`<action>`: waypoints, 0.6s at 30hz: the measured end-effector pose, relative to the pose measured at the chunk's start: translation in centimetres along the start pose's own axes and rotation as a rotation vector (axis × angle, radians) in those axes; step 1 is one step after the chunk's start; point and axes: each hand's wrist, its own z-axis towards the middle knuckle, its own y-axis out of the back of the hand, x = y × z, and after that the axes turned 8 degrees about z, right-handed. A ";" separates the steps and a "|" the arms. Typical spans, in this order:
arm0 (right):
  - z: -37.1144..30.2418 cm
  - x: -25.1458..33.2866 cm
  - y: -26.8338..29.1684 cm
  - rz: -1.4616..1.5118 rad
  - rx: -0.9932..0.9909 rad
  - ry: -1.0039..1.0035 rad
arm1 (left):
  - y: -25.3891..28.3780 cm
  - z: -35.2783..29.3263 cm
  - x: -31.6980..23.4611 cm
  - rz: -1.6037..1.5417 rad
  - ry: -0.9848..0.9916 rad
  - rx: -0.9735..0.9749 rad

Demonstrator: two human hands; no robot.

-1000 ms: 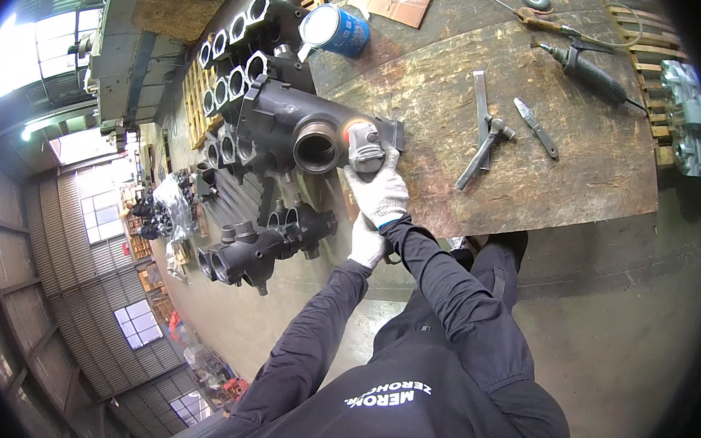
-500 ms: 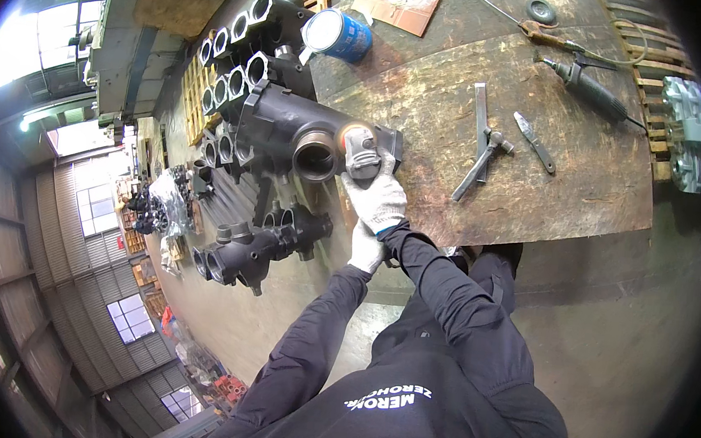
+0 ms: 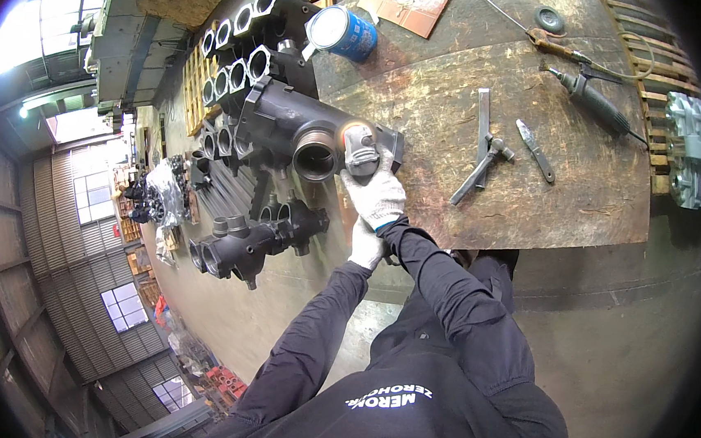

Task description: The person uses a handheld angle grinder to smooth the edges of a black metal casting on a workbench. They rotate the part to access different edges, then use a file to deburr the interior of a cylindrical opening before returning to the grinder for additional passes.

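Note:
Both hands wear white knit gloves. My right hand [image 3: 379, 195] is closed round the grey head of a power tool that looks like an angle grinder [image 3: 361, 154]. Just behind it, my left hand [image 3: 366, 245] is closed too, apparently on the tool's rear body, which the gloves and sleeve mostly hide. The tool's front lies against a large black cast pipe housing [image 3: 284, 119], beside its round threaded opening. An orange glow rims the tool where it meets the casting; whether it is sparks or the disc's colour I cannot tell.
On the worn wooden board [image 3: 566, 203] lie a hammer [image 3: 486, 164], a flat metal bar [image 3: 483, 122], a scraper [image 3: 535, 151] and a long-bodied power tool [image 3: 594, 102]. A blue can [image 3: 344, 33] stands beyond the casting. More black castings [image 3: 262, 241] sit at left.
The whole view has shifted slightly. Both hands keep their grip, and the tool stays at nearly the same spot on the casting.

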 end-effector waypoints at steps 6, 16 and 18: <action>1.7 -0.7 -0.8 -0.087 -0.016 0.025 | -0.5 2.2 1.4 -0.124 0.040 0.003; -1.0 0.4 1.0 -0.068 -0.021 0.062 | -1.7 -1.4 -1.1 -0.086 -0.060 0.080; -1.3 0.6 1.2 -0.044 -0.017 0.077 | -1.9 -1.8 -1.5 -0.078 -0.081 0.069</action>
